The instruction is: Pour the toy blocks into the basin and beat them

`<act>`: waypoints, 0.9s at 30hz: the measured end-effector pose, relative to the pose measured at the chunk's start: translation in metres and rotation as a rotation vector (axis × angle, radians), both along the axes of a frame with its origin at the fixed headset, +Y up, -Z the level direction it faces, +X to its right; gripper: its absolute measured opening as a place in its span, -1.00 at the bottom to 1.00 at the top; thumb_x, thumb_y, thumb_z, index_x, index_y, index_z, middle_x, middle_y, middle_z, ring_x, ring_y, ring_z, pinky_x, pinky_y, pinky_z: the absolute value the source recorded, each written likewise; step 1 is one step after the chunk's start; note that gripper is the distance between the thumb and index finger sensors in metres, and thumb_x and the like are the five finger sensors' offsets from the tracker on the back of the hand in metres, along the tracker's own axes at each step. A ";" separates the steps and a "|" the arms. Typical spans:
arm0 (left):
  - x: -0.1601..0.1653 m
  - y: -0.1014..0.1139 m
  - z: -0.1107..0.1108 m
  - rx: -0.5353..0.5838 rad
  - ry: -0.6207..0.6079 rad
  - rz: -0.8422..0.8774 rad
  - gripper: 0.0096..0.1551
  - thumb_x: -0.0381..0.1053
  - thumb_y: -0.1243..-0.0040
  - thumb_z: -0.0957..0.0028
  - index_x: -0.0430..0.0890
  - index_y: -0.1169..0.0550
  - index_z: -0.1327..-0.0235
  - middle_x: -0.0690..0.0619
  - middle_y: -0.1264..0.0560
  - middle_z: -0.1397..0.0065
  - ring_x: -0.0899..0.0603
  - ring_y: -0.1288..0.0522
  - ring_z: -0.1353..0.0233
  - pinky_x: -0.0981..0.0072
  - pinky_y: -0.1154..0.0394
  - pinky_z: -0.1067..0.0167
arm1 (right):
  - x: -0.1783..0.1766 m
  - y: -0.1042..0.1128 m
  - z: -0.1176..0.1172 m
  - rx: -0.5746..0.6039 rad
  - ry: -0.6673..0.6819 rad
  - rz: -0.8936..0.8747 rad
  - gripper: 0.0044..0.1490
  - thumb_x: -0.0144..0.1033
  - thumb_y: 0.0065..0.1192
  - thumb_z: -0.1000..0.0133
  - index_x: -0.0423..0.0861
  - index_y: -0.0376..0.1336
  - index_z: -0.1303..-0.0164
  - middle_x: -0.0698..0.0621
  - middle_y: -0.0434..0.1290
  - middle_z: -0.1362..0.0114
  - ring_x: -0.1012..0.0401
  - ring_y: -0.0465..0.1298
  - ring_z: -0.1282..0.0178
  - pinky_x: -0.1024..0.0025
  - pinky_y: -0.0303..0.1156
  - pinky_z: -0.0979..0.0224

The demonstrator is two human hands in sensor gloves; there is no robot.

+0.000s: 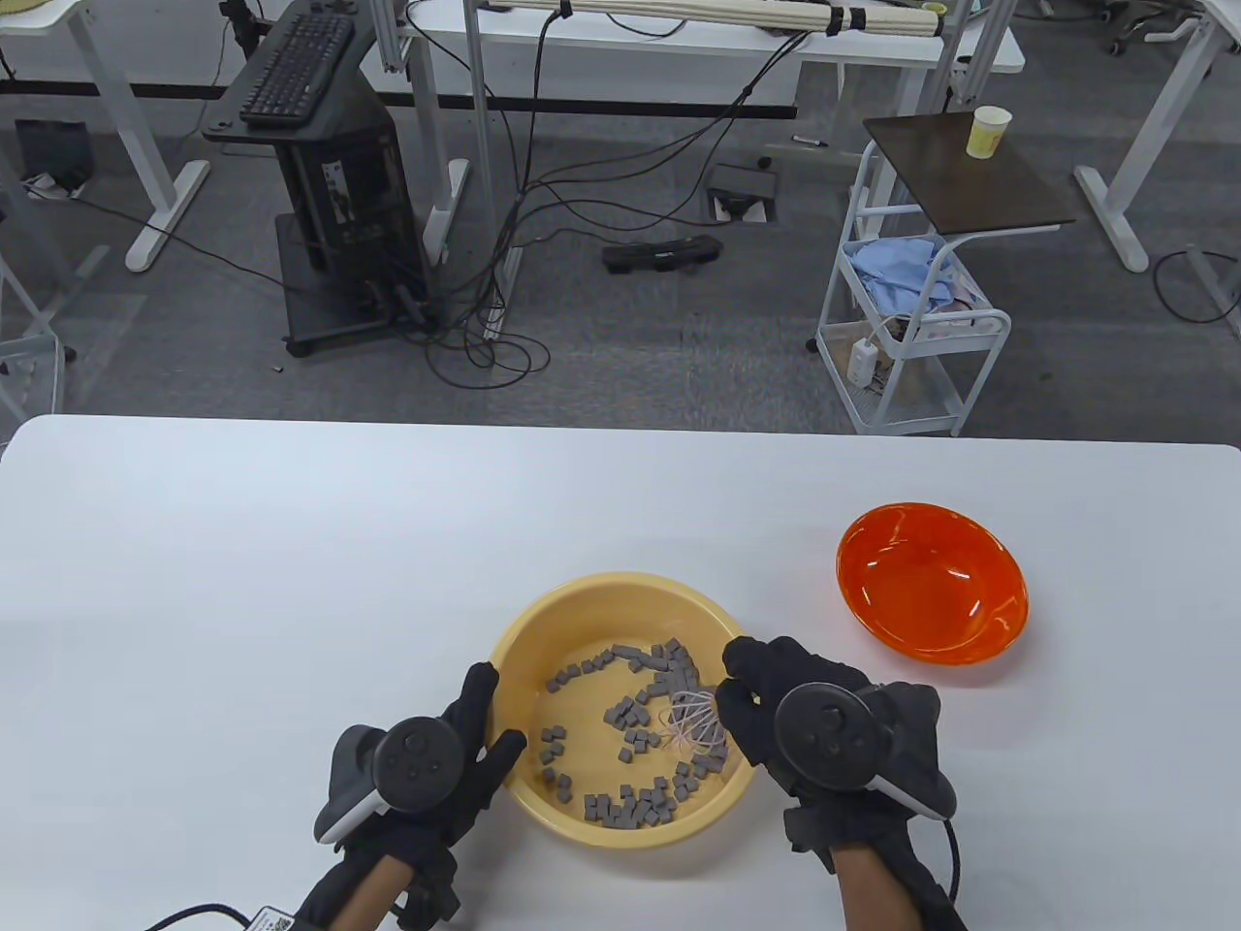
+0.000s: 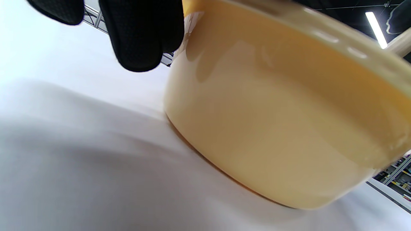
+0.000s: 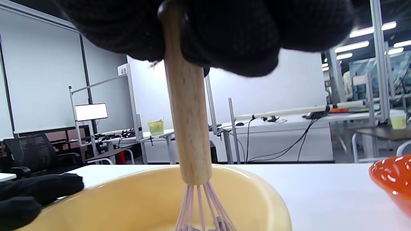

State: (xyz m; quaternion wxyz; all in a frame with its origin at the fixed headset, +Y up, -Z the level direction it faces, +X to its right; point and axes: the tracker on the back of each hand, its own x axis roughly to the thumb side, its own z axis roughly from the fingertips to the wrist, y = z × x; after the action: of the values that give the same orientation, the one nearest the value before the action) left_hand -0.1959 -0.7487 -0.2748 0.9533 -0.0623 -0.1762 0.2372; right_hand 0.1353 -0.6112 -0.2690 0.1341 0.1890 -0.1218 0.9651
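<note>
A yellow basin [image 1: 591, 613] stands near the table's front, with several small grey toy blocks [image 1: 630, 722] scattered over its floor. My right hand [image 1: 776, 708] grips the wooden handle [image 3: 188, 128] of a whisk, whose pale pink wires [image 1: 693, 727] stand among the blocks at the basin's right side. My left hand [image 1: 480, 747] lies against the basin's left rim, fingers straight along the outer wall [image 2: 276, 128]; its fingertips [image 2: 138, 41] show at the top of the left wrist view.
An empty orange bowl [image 1: 931, 582] sits on the white table [image 1: 291, 582] to the right of the basin; its edge [image 3: 391, 179] shows in the right wrist view. Beyond the table are desks, cables and a small cart [image 1: 911, 320].
</note>
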 end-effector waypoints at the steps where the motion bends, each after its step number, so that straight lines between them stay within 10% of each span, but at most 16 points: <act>1: 0.000 0.000 0.000 0.002 0.001 -0.001 -0.10 0.14 0.23 -0.49 -0.47 0.10 -0.71 -0.47 -0.30 -0.64 -0.43 -0.51 -0.48 -0.63 -0.25 -0.35 | -0.001 -0.001 0.000 0.007 -0.005 0.015 -0.48 -0.20 0.29 -0.39 -0.28 0.36 -0.39 -0.33 0.50 -0.06 0.03 0.56 0.24 0.07 0.53 0.02; 7: 0.000 0.000 0.000 0.011 0.008 -0.004 -0.10 0.14 0.21 -0.49 -0.47 0.09 -0.71 -0.45 -0.29 -0.66 -0.44 -0.50 -0.51 -0.63 -0.26 -0.35 | -0.009 -0.012 -0.004 0.033 -0.023 0.029 -0.48 -0.23 0.28 -0.41 -0.26 0.33 -0.47 -0.35 0.50 -0.21 -0.05 0.62 0.10 0.01 0.55 -0.08; 27: 0.000 0.000 0.000 0.000 -0.003 -0.002 -0.10 0.14 0.24 -0.49 -0.47 0.11 -0.71 -0.48 -0.26 -0.67 -0.46 -0.49 -0.51 -0.64 -0.24 -0.35 | -0.032 -0.050 -0.023 -0.402 0.309 -0.301 -0.37 -0.27 0.33 -0.41 -0.32 0.24 -0.57 -0.44 0.46 -0.27 -0.04 0.62 0.06 0.03 0.55 -0.09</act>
State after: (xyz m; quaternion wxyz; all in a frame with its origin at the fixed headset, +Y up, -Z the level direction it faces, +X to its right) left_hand -0.1964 -0.7491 -0.2748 0.9533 -0.0630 -0.1777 0.2361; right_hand 0.1037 -0.6610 -0.2918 0.3275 0.2831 0.0669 0.8989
